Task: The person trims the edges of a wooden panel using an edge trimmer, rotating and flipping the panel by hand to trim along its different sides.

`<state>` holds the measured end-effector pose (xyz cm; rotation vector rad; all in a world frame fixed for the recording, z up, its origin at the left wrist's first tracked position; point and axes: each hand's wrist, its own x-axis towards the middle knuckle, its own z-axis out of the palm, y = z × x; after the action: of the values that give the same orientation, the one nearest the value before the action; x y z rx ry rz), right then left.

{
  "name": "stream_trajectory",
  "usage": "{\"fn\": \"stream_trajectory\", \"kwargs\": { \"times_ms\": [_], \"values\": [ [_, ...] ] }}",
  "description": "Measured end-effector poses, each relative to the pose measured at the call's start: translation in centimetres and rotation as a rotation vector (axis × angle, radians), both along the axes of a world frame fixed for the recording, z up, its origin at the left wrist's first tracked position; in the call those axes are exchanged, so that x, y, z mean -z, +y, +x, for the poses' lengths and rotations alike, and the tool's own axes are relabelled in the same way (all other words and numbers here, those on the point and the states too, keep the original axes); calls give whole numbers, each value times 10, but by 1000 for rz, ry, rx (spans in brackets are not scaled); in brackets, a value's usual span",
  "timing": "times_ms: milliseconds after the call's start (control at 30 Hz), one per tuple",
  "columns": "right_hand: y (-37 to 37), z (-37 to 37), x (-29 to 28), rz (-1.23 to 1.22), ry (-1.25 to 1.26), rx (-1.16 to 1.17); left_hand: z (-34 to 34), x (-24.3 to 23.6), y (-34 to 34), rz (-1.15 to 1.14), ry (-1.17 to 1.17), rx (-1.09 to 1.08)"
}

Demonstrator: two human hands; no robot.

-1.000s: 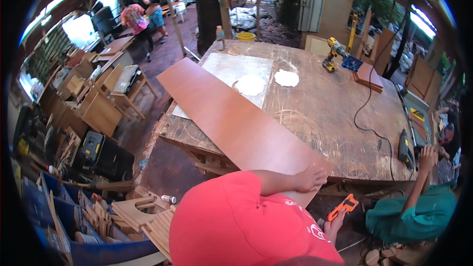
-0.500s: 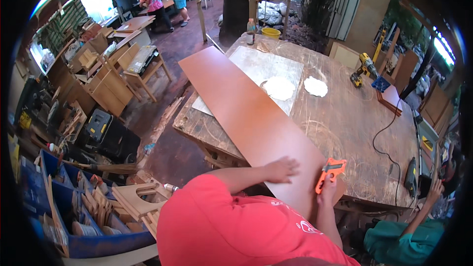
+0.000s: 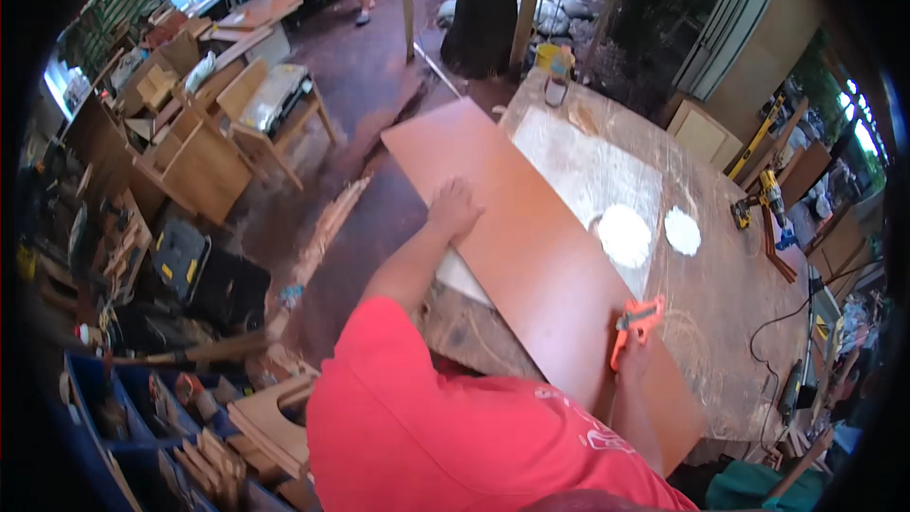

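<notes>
A long reddish-brown board [image 3: 536, 246] lies at a slant over the worktable, its far end sticking out past the table's left side. My left hand [image 3: 457, 209] rests flat on the board's left edge, toward the far end, fingers stretched out. Around the handle of an orange pistol-shaped hand tool [image 3: 637, 320] my right hand [image 3: 633, 360] is closed, low over the nearer part of the board. The tool's exact kind is unclear. Partly under the board is a pale sheet [image 3: 578, 166], with a white round patch [image 3: 625, 235] on it and a smaller white patch [image 3: 682, 231] beside it.
On the scratched wooden worktable [image 3: 730, 322] stand a bottle [image 3: 557, 81] and a yellow-and-black drill [image 3: 766, 199]. A black cord [image 3: 758, 346] runs along its right side. Blue bins [image 3: 142, 455] with wood pieces are at lower left. Other people stand far back; a green sleeve [image 3: 758, 485] shows lower right.
My left hand has slid from the near part of the board to its left edge farther away. The right hand keeps the orange tool. The whole view has shifted.
</notes>
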<state>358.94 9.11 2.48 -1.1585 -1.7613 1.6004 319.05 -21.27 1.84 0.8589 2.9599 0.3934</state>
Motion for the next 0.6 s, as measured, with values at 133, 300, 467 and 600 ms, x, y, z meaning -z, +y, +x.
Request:
{"fn": "stream_trajectory", "kwargs": {
  "times_ms": [133,300,467,600],
  "values": [
    [22,6,47,102,168,119,-80,5,-18,0,-29,-147],
    [1,6,18,11,60,156,-143,15,-59,2,-40,-334],
    [9,7,36,68,-19,244,-194,19,-79,-11,111,-456],
    [7,5,35,73,-5,267,-231,2,-93,-3,-54,-397]
  ]
}}
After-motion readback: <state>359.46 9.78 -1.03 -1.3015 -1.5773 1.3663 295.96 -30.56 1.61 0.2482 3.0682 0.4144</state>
